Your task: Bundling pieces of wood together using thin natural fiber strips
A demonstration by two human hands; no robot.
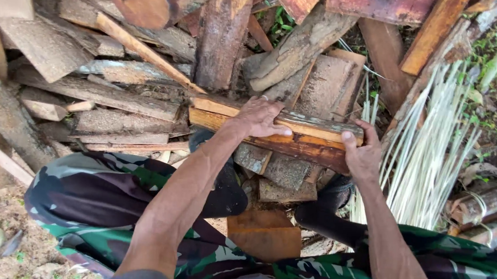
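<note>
Left hand [256,118]: palm down, fingers spread and laid flat on the top face of the wooden plank [272,130], forearm bare and extended forward. Right hand [362,155]: clasped on the plank's right end, thumb lying on top, fingers wrapped round the end. Both arms reach out over bent, camouflage-trousered knees.

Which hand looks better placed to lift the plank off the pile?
Probably the right hand: it wraps around the plank's end, thumb on top. The left hand only lies flat on top.
</note>
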